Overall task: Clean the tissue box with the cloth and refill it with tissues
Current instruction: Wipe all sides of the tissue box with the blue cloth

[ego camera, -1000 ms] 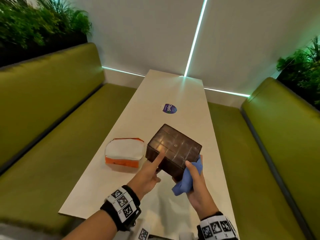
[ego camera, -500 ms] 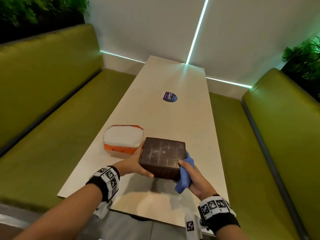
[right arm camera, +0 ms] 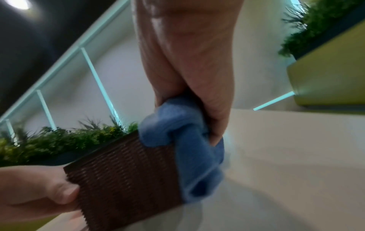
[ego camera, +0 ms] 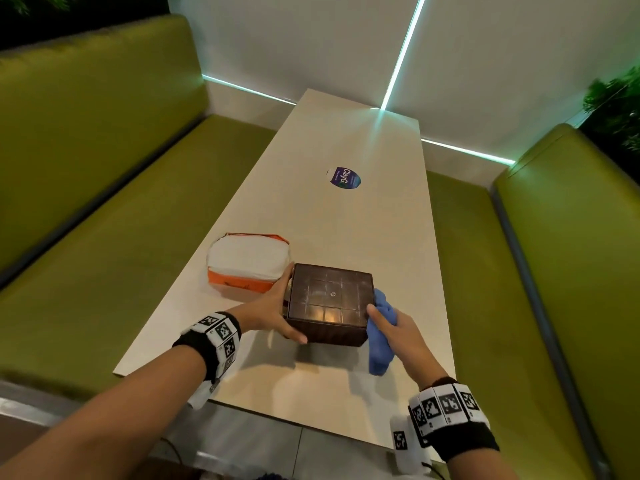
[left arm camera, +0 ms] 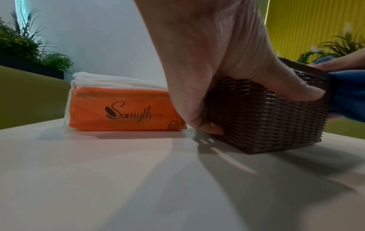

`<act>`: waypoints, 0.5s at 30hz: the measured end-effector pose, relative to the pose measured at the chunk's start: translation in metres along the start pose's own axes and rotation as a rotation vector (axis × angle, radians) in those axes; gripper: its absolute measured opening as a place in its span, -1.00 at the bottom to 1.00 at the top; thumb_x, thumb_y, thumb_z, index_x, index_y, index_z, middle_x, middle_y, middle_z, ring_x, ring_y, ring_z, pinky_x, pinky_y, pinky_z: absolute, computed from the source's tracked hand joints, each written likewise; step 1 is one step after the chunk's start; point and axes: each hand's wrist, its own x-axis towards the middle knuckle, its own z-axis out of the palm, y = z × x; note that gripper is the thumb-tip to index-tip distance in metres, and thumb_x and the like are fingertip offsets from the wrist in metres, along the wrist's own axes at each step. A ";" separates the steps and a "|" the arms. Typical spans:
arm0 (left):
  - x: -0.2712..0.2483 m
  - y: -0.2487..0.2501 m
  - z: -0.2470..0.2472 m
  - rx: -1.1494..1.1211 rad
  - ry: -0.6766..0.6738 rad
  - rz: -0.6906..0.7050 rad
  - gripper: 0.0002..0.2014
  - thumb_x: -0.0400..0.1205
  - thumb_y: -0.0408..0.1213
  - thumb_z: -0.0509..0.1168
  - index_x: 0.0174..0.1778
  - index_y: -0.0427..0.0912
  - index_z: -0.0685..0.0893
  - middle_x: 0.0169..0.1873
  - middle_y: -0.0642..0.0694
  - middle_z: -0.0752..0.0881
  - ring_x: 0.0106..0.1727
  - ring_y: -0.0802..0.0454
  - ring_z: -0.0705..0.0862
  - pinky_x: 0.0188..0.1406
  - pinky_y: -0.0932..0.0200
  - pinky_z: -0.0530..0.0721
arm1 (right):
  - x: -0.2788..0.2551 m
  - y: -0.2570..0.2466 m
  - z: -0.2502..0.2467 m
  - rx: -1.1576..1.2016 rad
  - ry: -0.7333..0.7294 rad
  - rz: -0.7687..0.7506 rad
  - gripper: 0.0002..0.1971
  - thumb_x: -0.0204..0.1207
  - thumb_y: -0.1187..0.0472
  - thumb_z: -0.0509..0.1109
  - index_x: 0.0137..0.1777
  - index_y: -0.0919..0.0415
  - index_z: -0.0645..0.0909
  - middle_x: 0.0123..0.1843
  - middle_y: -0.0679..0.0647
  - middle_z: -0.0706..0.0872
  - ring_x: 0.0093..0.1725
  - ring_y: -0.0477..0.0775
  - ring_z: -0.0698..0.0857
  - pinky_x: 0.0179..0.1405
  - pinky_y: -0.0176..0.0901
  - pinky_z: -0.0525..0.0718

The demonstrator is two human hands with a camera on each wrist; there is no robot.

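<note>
A dark brown woven tissue box point(ego camera: 329, 303) point(left arm camera: 262, 118) point(right arm camera: 122, 176) stands on the pale table point(ego camera: 346, 220), its flat gridded face up. My left hand point(ego camera: 277, 310) point(left arm camera: 213, 75) grips its left side, thumb on the near wall and fingers round the far corner. My right hand point(ego camera: 398, 327) point(right arm camera: 189, 87) holds a blue cloth point(ego camera: 379, 330) point(right arm camera: 187, 140) point(left arm camera: 347, 96) against the box's right side, thumb on the top edge. An orange pack of white tissues point(ego camera: 247, 261) point(left arm camera: 122, 109) lies just left of the box.
A round purple sticker point(ego camera: 344, 178) lies further up the table. Green padded benches point(ego camera: 104, 202) run along both sides. Plants point(ego camera: 616, 98) sit behind the right backrest. The table's near edge lies under my wrists.
The box has gone from tilted and lifted to level on the table. My left hand shifted from a finger on top to a grip on the left side. The cloth stays at the right side.
</note>
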 end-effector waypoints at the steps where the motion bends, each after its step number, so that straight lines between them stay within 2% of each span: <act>1: 0.001 -0.002 0.001 0.000 0.015 0.011 0.58 0.09 -0.26 0.77 0.62 0.21 -0.44 0.68 -0.06 0.09 0.64 -0.04 0.25 0.61 -0.12 0.31 | 0.000 -0.005 -0.003 -0.061 0.038 -0.035 -0.76 0.60 -0.05 0.34 0.03 0.11 0.65 0.07 0.21 0.78 0.09 0.18 0.73 0.14 0.07 0.70; 4: 0.003 -0.003 0.003 0.012 0.059 0.021 0.61 0.01 -0.18 0.78 0.64 0.16 -0.40 0.67 -0.02 0.07 0.61 -0.07 0.31 0.59 -0.16 0.34 | -0.005 -0.028 -0.012 -0.131 0.177 -0.205 -0.73 0.62 -0.04 0.33 0.21 0.06 0.65 0.01 0.09 0.79 0.01 0.09 0.74 -0.21 -0.25 0.62; 6: 0.005 -0.007 0.004 0.038 0.097 0.034 0.60 -0.05 -0.09 0.79 0.66 0.18 -0.32 0.67 0.01 0.06 0.63 -0.06 0.25 0.61 -0.21 0.30 | -0.003 -0.044 -0.016 -0.136 0.247 -0.344 -0.71 0.60 -0.13 0.32 0.21 -0.02 0.62 -0.07 0.06 0.81 -0.10 0.05 0.76 -0.33 -0.24 0.59; 7: 0.006 -0.009 0.005 0.061 0.114 0.049 0.58 -0.05 -0.09 0.79 0.66 0.16 -0.28 0.67 0.03 0.03 0.65 -0.03 0.19 0.64 -0.19 0.24 | 0.000 -0.048 -0.015 -0.137 0.245 -0.416 -0.68 0.58 -0.20 0.31 0.18 -0.04 0.58 -0.11 0.06 0.79 -0.15 0.05 0.76 -0.34 -0.18 0.63; 8: 0.008 -0.011 0.005 0.076 0.126 0.063 0.56 -0.02 -0.12 0.79 0.66 0.13 -0.27 0.66 0.06 0.00 0.66 0.02 0.11 0.67 -0.13 0.17 | 0.004 -0.049 -0.013 -0.178 0.227 -0.475 -0.62 0.55 -0.28 0.30 0.16 -0.04 0.54 -0.12 0.07 0.76 -0.16 0.07 0.74 -0.30 -0.05 0.70; 9: 0.010 -0.013 0.007 0.081 0.127 0.077 0.55 0.01 -0.16 0.79 0.66 0.09 -0.28 0.64 0.10 0.00 0.65 0.07 0.07 0.68 -0.05 0.12 | 0.009 -0.045 -0.007 -0.280 0.199 -0.504 -0.53 0.51 -0.36 0.28 0.21 -0.03 0.50 -0.08 0.09 0.71 -0.10 0.10 0.70 -0.17 0.08 0.73; 10: 0.011 -0.014 0.009 0.076 0.120 0.095 0.52 0.03 -0.21 0.78 0.65 0.09 -0.27 0.60 0.12 0.01 0.64 0.10 0.08 0.66 0.02 0.13 | 0.012 -0.041 0.001 -0.442 0.154 -0.494 -0.40 0.48 -0.41 0.26 0.36 -0.03 0.46 0.05 0.12 0.67 0.04 0.12 0.66 0.02 0.13 0.71; 11: 0.011 -0.015 0.012 0.064 0.120 0.126 0.48 0.04 -0.25 0.78 0.62 0.14 -0.23 0.58 0.11 0.06 0.62 0.11 0.13 0.64 0.06 0.19 | 0.016 -0.032 0.010 -0.616 0.101 -0.451 -0.28 0.46 -0.43 0.24 0.53 -0.06 0.35 0.27 0.15 0.60 0.25 0.15 0.58 0.22 0.13 0.63; 12: 0.011 -0.015 0.014 0.053 0.135 0.158 0.42 0.04 -0.26 0.77 0.57 0.22 -0.17 0.57 0.07 0.13 0.61 0.11 0.21 0.60 0.09 0.26 | 0.015 -0.025 0.019 -0.735 0.061 -0.397 -0.20 0.46 -0.43 0.21 0.64 -0.09 0.20 0.53 0.15 0.43 0.48 0.17 0.43 0.42 0.11 0.50; 13: 0.012 -0.016 0.016 0.051 0.159 0.197 0.35 0.05 -0.26 0.77 0.51 0.26 -0.10 0.55 0.04 0.21 0.58 0.12 0.29 0.57 0.11 0.33 | 0.015 -0.018 0.027 -0.770 0.051 -0.359 -0.18 0.48 -0.42 0.17 0.68 -0.11 0.10 0.69 0.09 0.21 0.63 0.17 0.24 0.53 0.08 0.37; 14: 0.012 -0.017 0.016 0.054 0.182 0.220 0.31 0.05 -0.26 0.77 0.49 0.27 -0.04 0.51 0.02 0.27 0.55 0.13 0.35 0.54 0.13 0.39 | 0.010 -0.016 0.034 -0.775 0.075 -0.350 -0.20 0.51 -0.41 0.13 0.69 -0.12 0.07 0.74 0.04 0.07 0.69 0.16 0.12 0.58 0.06 0.32; 15: 0.012 -0.019 0.017 0.054 0.203 0.240 0.28 0.05 -0.26 0.76 0.50 0.25 0.00 0.49 0.02 0.32 0.53 0.15 0.39 0.51 0.16 0.43 | 0.007 -0.012 0.041 -0.784 0.102 -0.371 -0.24 0.54 -0.39 0.07 0.69 -0.11 0.08 0.75 0.01 0.04 0.70 0.16 0.07 0.60 0.06 0.31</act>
